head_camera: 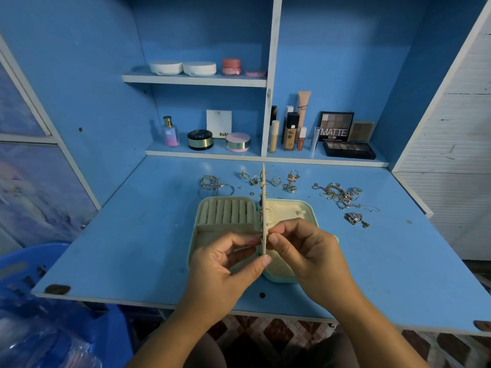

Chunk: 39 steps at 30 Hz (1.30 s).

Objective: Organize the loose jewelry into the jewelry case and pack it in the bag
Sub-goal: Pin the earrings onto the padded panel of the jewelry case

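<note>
Left hand (224,261) pinches the upright earring panel (263,181) of the jewelry case (314,216) steady, evidently so the right hand (308,251), pinching a small earring (267,235), can fix it through.

Readable: "MATTE" in big white caps on the black upright eyeshadow palette (335,126), lower right shelf. The smaller line under it starts "10", rest blurred. "NUDE" at the bottom edge of the white square card (218,123). "SB" on the pink-to-blue glass perfume bottle with gold cap (170,134). Print on the beige squeeze tube (303,104) and pink round jar (231,67): too small to read.
</note>
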Each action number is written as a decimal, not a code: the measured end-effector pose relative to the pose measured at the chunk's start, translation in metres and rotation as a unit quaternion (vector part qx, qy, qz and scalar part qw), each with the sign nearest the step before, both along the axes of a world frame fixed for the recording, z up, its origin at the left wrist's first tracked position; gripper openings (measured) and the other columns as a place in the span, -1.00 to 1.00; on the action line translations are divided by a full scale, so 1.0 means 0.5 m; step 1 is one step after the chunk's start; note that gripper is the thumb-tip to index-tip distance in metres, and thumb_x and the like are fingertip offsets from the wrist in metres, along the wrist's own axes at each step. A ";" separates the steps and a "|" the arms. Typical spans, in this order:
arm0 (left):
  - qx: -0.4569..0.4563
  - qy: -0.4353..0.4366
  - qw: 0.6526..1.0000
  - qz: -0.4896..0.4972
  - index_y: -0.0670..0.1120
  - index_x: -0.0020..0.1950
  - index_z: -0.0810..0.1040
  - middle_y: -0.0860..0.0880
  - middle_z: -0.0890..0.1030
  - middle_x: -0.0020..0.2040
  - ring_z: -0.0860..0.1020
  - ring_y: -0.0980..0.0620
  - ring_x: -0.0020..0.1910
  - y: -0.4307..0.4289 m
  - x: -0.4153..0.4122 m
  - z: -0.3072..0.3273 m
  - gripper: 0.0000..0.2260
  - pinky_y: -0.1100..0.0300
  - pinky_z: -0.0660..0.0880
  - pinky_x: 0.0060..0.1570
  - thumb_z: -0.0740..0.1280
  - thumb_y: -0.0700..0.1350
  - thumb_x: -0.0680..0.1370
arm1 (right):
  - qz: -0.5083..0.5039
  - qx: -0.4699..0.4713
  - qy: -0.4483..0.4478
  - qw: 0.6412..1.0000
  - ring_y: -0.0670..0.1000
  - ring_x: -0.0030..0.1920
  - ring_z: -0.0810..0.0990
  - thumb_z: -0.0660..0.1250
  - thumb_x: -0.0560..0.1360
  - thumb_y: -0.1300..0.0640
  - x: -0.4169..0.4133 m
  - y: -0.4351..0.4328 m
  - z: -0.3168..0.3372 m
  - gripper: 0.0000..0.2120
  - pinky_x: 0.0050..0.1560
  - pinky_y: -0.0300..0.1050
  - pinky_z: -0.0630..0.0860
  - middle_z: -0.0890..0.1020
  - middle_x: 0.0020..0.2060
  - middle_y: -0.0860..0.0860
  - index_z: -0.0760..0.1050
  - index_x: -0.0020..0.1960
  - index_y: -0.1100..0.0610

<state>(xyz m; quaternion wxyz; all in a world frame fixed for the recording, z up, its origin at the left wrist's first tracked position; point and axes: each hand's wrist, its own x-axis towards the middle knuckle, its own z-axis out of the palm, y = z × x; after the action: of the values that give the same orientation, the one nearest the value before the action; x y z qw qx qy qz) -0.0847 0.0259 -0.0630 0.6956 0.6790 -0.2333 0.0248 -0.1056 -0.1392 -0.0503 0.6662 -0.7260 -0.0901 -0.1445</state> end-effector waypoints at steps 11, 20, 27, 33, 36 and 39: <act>-0.002 0.007 1.000 -0.021 -0.01 0.07 0.64 -0.01 0.70 0.06 0.66 -0.02 0.09 0.002 0.001 0.004 -0.72 0.11 0.59 0.10 0.50 -0.22 0.40 | -0.039 -0.016 -0.050 0.998 0.08 -0.18 0.63 0.39 0.43 -0.12 0.001 0.010 -0.014 -0.77 -0.13 -0.02 0.58 0.66 -0.22 0.01 0.60 -0.07 0.03; 0.005 -0.006 1.000 -0.016 -0.09 0.06 0.65 -0.01 0.70 0.06 0.66 -0.01 0.08 0.001 0.000 0.001 -0.75 0.08 0.59 0.10 0.51 -0.23 0.40 | -0.091 -0.081 -0.093 0.988 -0.05 -0.19 0.63 0.35 0.46 -0.03 0.003 0.012 -0.022 -0.80 -0.16 -0.26 0.53 0.65 -0.24 -0.12 0.60 -0.08 0.10; 0.002 -0.018 1.000 -0.009 -0.01 0.05 0.66 -0.01 0.70 0.05 0.67 -0.01 0.07 0.000 0.000 -0.001 -0.76 0.14 0.59 0.09 0.51 -0.12 0.40 | -0.104 -0.064 -0.093 0.988 -0.08 -0.16 0.63 0.38 0.47 0.15 -0.001 0.017 -0.027 -0.94 -0.14 -0.27 0.53 0.65 -0.21 -0.13 0.59 -0.06 0.08; -0.008 -0.013 1.000 -0.009 0.00 0.07 0.65 -0.03 0.70 0.05 0.67 -0.02 0.07 0.000 0.001 0.000 -0.75 0.12 0.60 0.08 0.51 -0.10 0.40 | -0.078 -0.008 -0.055 0.995 -0.06 -0.08 0.65 0.35 0.44 0.14 -0.008 0.018 -0.026 -0.87 -0.04 -0.19 0.58 0.68 -0.16 -0.10 0.61 -0.04 0.10; -0.008 -0.013 1.000 -0.012 -0.01 0.06 0.65 -0.03 0.70 0.05 0.67 -0.03 0.06 0.000 0.001 -0.001 -0.75 0.12 0.59 0.08 0.51 -0.09 0.40 | -0.076 -0.011 -0.051 0.996 -0.07 -0.07 0.66 0.35 0.45 0.15 -0.010 0.018 -0.025 -0.87 -0.03 -0.19 0.58 0.68 -0.15 -0.10 0.61 -0.03 0.11; -0.009 -0.015 1.000 -0.011 -0.01 0.05 0.65 -0.03 0.70 0.05 0.67 -0.03 0.06 -0.001 0.001 -0.002 -0.76 0.12 0.59 0.08 0.50 -0.09 0.40 | -0.079 -0.029 -0.060 0.995 -0.08 -0.12 0.66 0.36 0.45 0.17 -0.010 0.016 -0.024 -0.87 -0.09 -0.25 0.56 0.69 -0.17 -0.08 0.61 -0.02 0.12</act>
<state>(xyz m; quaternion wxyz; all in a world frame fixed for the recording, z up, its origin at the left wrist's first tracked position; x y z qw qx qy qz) -0.0843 0.0256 -0.0639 0.6986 0.6697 -0.2504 0.0293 -0.1104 -0.1312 -0.0625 0.6246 -0.7402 -0.0760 -0.2373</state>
